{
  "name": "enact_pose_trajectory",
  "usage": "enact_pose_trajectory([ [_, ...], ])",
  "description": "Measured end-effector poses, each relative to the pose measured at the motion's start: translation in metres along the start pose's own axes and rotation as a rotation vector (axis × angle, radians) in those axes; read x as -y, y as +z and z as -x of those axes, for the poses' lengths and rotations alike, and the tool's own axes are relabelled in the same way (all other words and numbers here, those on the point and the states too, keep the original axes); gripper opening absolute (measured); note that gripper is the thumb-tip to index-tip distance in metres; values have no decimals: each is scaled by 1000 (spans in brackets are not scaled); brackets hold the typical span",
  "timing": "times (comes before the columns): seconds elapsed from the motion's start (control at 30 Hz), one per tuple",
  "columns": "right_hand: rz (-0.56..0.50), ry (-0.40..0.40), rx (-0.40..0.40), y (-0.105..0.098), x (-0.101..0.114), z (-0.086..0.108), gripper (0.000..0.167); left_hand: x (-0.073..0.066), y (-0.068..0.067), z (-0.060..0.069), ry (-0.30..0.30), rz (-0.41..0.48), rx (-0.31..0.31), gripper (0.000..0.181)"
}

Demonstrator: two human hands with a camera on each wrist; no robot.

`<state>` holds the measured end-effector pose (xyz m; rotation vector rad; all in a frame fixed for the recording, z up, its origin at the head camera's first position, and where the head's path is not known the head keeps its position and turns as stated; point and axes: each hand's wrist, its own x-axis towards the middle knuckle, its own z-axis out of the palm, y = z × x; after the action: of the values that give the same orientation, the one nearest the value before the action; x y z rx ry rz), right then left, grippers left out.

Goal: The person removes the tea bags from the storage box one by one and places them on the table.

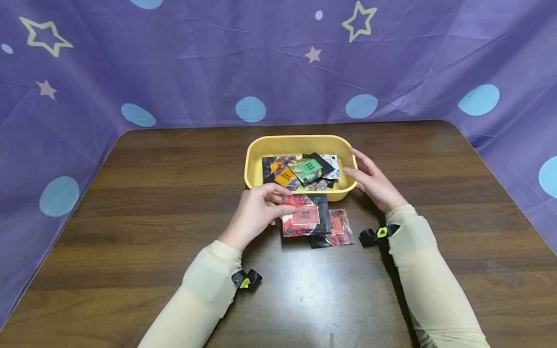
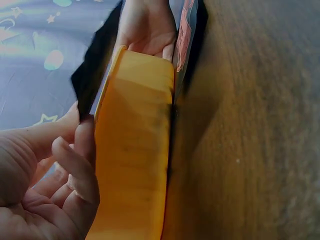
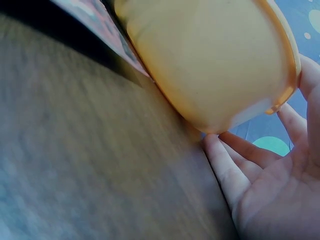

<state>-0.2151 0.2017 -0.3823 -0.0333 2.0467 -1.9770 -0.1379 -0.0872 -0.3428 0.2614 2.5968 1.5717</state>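
In the head view my left hand (image 1: 256, 210) pinches a red-and-black sachet (image 1: 305, 217) by its left edge, just in front of a yellow plastic tub (image 1: 298, 142). From the left wrist, the sachet's dark back (image 2: 95, 65) shows between thumb and fingers. My right hand (image 1: 377, 182) grips the tub's right end, its thumb over the rim and fingers against the outside. A second red-and-black sachet (image 1: 341, 231) sits in front of the tub, partly hidden behind the held one. Inside the tub lie several overlapping sachets, among them a green-labelled one (image 1: 308, 167) and an orange-labelled one (image 1: 285, 177).
A brown wooden table (image 1: 174, 203) bears everything. Purple cloth (image 1: 196, 63) with stars and dots hangs behind it and at both sides. Each wrist wears a black strap, the left one (image 1: 246, 279) and the right one (image 1: 378, 234) near the tabletop.
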Motion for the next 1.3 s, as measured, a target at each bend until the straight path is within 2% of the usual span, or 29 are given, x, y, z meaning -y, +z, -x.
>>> enact_pose_trajectory([
  [0.23,0,3,-10,0,-1,-1,69,3,2,3,-56,-20,80,28],
  [0.63,-25,-2,-1,1,0,-1,70,12,6,4,-100,-101,89,28],
  [1.0,-29,0,4,-1,0,0,70,10,9,6,-36,-309,57,23],
  [1.1,-25,3,5,0,1,0,70,11,9,6,-48,-341,56,24],
  [1.3,-30,5,3,0,1,0,70,11,8,6,-101,-345,86,25],
])
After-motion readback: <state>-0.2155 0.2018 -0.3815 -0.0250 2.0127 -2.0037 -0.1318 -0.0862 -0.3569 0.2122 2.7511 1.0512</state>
